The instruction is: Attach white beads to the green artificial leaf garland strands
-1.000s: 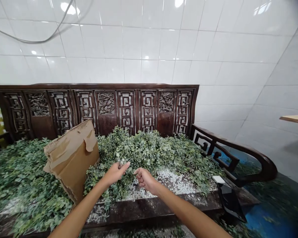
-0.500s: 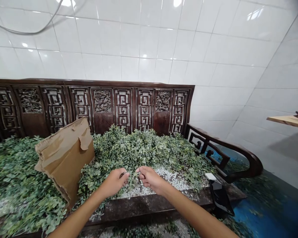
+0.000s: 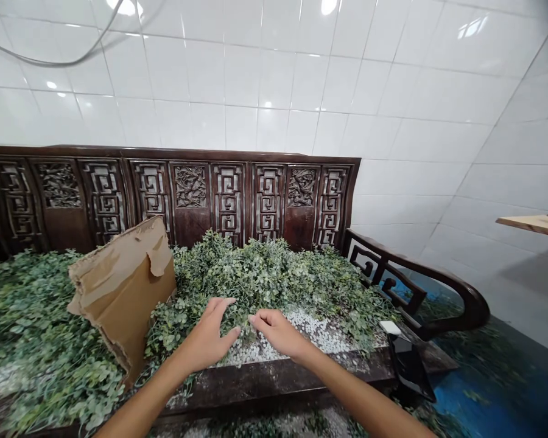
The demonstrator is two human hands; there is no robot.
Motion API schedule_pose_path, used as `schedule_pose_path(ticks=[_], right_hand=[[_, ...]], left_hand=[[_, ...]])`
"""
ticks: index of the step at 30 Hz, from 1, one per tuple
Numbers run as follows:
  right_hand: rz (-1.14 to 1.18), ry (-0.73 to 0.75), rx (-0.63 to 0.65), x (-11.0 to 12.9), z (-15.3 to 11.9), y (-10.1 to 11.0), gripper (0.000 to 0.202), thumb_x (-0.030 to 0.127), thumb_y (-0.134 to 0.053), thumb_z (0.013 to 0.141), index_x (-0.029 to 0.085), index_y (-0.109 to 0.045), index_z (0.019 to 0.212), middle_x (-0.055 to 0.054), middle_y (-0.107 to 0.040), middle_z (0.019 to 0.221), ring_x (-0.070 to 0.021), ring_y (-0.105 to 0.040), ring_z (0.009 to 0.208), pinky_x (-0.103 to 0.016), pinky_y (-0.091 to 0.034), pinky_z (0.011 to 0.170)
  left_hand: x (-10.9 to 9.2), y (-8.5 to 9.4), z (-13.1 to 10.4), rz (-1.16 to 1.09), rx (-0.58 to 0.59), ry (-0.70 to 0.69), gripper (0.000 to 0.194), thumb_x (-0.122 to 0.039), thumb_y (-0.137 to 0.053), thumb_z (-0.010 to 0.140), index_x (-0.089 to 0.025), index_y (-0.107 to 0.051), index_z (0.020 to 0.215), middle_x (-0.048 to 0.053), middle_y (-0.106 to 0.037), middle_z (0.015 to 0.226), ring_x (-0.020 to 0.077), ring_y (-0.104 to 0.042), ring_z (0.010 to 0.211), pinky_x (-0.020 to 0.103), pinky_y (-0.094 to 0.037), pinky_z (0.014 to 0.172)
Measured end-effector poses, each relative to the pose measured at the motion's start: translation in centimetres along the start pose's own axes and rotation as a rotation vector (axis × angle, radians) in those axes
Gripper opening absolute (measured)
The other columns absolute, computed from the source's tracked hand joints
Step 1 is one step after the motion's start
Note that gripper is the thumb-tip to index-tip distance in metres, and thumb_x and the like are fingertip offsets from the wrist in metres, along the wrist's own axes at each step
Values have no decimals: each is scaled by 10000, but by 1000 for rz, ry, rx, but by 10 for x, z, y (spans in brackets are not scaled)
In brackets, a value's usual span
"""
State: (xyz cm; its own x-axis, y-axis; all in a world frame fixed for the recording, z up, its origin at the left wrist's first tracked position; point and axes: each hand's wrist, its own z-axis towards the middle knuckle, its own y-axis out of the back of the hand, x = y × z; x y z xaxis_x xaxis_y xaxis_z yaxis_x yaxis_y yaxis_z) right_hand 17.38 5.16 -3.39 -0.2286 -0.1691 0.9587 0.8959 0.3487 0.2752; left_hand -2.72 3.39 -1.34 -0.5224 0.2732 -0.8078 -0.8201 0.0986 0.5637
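My left hand (image 3: 210, 336) is open over the near edge of the greenery, thumb and fingers spread, with nothing seen in it. Just to its right, my right hand (image 3: 277, 332) is closed in a pinch, thumb against the curled index finger. Whatever it may hold is too small to make out against the leaves. Behind both hands lies a heap of green leafy sprigs (image 3: 265, 267), which look like artificial foliage. Small white pellets (image 3: 315, 331) are scattered below and to the right of the hands, on the seat of a dark wooden bench (image 3: 256, 380).
A torn cardboard sheet (image 3: 128, 292) stands upright left of my hands, with more foliage (image 3: 31, 322) beyond it. At right lie a black phone-like object (image 3: 408, 365) and a small white block (image 3: 389, 327), near the carved armrest (image 3: 420, 274). A wooden shelf (image 3: 530, 225) juts in at far right.
My left hand has opened from a curled pinch, its fingers now spread. My right hand stays pinched in nearly the same place. The view has shifted very slightly.
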Motion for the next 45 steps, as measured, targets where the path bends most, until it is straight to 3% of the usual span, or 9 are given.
schedule_pose_path(ticks=[4,8,11,15,20,25,28,35,45], right_hand=[[29,-28,16,9,-3,-7,451,514,-556,842,199,-388,567,74,-281,533,-94,-261,518,-227,-216,496],[419,-221,57,13,-3,-11,297,407,-583,839,186,-499,659,66,-437,558,-70,-320,454,-206,-225,439],[635,-274,27,13,-2,-7,65,223,-621,773,171,-584,782,8,-616,694,-90,-536,547,-198,-374,499],[722,-328,-34,10,2,0,114,90,-635,747,146,-608,843,-63,-701,746,-132,-661,695,-226,-488,652],[674,-322,-63,2,7,-2,157,258,-672,825,143,-578,776,-48,-686,717,-56,-515,501,-149,-345,443],[635,-256,-14,4,4,-9,389,450,-788,680,148,-544,663,59,-523,571,-19,-290,413,-172,-129,390],[616,-196,-1,10,2,-10,373,449,-814,640,143,-618,721,81,-445,570,-24,-252,441,-193,-129,413],[578,-118,-28,24,-2,-8,300,380,-824,636,154,-719,804,0,-611,694,-44,-254,484,-224,-129,447],[525,-58,-61,23,-2,-15,310,441,-780,688,153,-722,786,82,-383,491,-60,-222,470,-232,-139,452]], left_hand=[[-11,-3,-2,54,125,-96,276,-421,-589,783,-240,-692,964,65,-700,943,254,-617,891,302,-453,778],[-14,-6,1,127,151,-80,311,-386,-447,854,-205,-663,721,5,-639,632,193,-577,624,263,-405,602],[-12,-6,2,71,130,-51,310,-394,-447,849,-199,-672,764,6,-652,648,188,-586,607,255,-414,584],[-9,-5,2,-5,68,-41,298,-403,-471,836,-200,-688,843,20,-683,767,182,-591,600,265,-443,597],[-5,-7,1,9,4,-24,298,-422,-498,829,-189,-674,892,-28,-569,585,172,-546,542,260,-410,561],[-5,-8,-1,49,0,-66,279,-408,-470,866,-192,-642,830,-29,-542,576,171,-539,592,251,-387,586],[-10,-8,-2,29,13,-97,289,-412,-448,881,-200,-626,797,3,-610,687,182,-562,674,255,-409,633],[-8,-9,2,-39,-45,-9,250,-406,-507,832,-191,-629,797,15,-628,760,182,-541,689,263,-397,627],[-7,-13,2,-270,-58,18,200,-368,-609,760,-177,-584,707,-32,-530,617,141,-488,588,233,-374,564]])
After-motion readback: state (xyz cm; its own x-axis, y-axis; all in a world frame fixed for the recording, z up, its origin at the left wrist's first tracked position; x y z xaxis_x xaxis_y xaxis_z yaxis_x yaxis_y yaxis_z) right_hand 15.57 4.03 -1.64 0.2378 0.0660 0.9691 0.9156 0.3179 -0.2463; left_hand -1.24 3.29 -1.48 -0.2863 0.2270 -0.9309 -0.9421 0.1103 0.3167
